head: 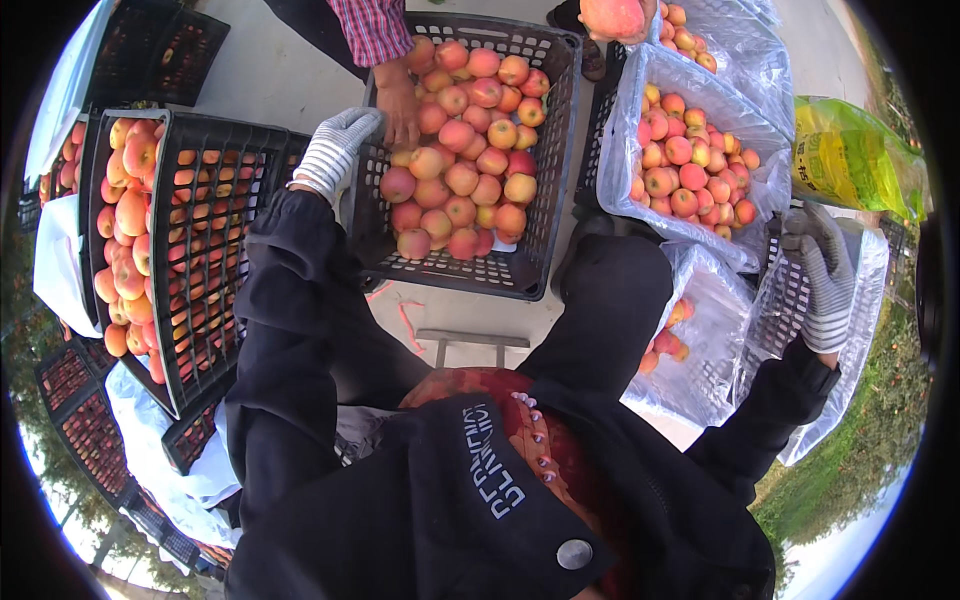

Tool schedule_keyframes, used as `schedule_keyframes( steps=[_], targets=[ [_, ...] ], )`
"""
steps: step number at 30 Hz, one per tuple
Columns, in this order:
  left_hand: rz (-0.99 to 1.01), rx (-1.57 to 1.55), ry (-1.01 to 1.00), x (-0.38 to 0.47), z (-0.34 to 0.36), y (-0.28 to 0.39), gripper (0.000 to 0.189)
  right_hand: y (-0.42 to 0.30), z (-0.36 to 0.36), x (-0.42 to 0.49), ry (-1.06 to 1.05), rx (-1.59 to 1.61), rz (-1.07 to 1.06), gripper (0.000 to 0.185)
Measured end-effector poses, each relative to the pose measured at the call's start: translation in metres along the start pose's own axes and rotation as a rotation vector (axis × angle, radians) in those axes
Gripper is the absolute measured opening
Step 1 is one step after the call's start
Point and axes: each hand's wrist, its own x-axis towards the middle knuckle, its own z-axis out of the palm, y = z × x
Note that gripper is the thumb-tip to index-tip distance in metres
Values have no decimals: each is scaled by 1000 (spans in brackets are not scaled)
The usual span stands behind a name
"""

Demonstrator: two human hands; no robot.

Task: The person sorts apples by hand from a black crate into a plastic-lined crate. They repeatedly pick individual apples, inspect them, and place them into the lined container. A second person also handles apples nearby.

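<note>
A black plastic crate (525, 281) full of red and yellow apples (461, 178) stands in front of my knees. My left hand (337, 150), in a striped white and grey glove, rests at the crate's left rim, close to another person's bare hand (397, 112) that reaches among the apples. Whether it grips the rim is unclear. Out to the right, my gloved right hand (821, 277) is at a black crate (784, 300) with clear plastic lining, its fingers near the rim; its grip cannot be told. No apple shows in either of my hands.
Plastic-lined crates (615, 172) with apples stand at the right, beside a yellow-green plastic bag (855, 157). Tall black crates of apples (202, 247) are close on the left. At the top, another person's hand holds a large apple (611, 16). A low metal bar (472, 337) lies between my legs.
</note>
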Motion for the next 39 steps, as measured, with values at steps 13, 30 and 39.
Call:
schedule_keyframes(
  steps=[13,30,39],
  targets=[
    [268,612,-1,-42,-9,12,25,151,443,139,-804,-869,-32,45],
    [253,848,-97,-64,-21,-8,34,172,445,59,-503,771,561,76],
    [171,856,-182,-63,-13,-4,32,174,448,49,-478,1284,926,62]
  ],
)
